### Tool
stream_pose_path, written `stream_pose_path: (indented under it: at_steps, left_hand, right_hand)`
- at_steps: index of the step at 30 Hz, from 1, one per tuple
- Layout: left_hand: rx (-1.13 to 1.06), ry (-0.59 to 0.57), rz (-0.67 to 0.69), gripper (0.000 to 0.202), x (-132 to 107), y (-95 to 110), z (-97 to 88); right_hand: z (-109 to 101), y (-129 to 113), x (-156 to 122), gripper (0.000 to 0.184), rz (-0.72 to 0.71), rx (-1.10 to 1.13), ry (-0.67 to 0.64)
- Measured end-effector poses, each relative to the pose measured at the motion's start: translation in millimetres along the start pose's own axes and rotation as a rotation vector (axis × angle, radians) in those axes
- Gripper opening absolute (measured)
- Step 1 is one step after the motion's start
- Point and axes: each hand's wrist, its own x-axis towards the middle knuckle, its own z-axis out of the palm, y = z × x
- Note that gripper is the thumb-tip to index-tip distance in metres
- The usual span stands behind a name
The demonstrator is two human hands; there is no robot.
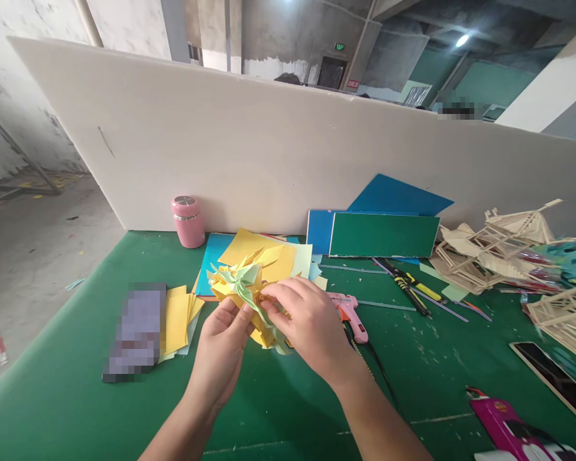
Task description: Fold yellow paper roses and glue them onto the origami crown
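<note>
- Above the near middle of the green table cover (77,397), both hands hold a spiky folded paper piece (242,285) of yellow and pale green, lifted just over a spread of loose coloured sheets (177,317).
- The left hand (223,336) pinches the piece from below, thumb and fingers closed on the paper. The right hand (307,320) is clamped on its right side, fingertips pressed into a fold.
- The work looks like seating a flap. It likely goes best with a light pinch close to the crease while the left hand steadies (thin paper crushes easily).
- A pink glue gun (350,314) lies just beside the right hand, and a pink flask (188,221) stands at the back left. Card sheets (384,235) lean on the white partition board (269,141), with stick models (494,246) far right.
- Beyond the board the room has bare concrete walls, a concrete floor (29,256) and one ceiling lamp (462,40).
</note>
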Motion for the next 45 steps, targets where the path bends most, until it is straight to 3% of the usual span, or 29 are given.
stream_pose_path:
  at_steps: [11,28,31,34,37,40,45]
  left_hand:
    - [-0.020,0.025,-0.003,0.024,-4.4,1.8,3.6]
    - [-0.020,-0.021,-0.021,0.025,-3.6,2.1,1.8]
    - [-0.045,-0.020,-0.026,0.027,0.0,3.5,-0.8]
    - [-0.064,-0.031,-0.031,0.029,1.5,5.3,-3.9]
    - [-0.068,-0.040,-0.063,0.033,0.9,6.6,-5.3]
    - [-0.072,-0.048,-0.082,0.039,0.8,6.4,-4.8]
    - [-0.098,-0.060,-0.033,0.036,4.1,4.0,-4.9]
  right_hand:
    - [4.6,1.3,4.3,0.028,-0.108,-0.139,-0.008]
    - [2.2,-0.8,9.4,0.028,-0.123,-0.140,-0.021]
    - [-6.9,0.7,8.4,0.015,-0.065,-0.014,-0.020]
    - [-15.5,7.5,-1.4,0.004,0.076,0.080,0.061]
    - [-17.3,19.2,-22.0,0.010,0.244,0.103,0.089]
    - [-12.8,30.2,-47.4,0.009,0.392,0.144,0.015]
    - [-6.7,30.6,-73.5,0.044,0.425,0.186,-0.068]
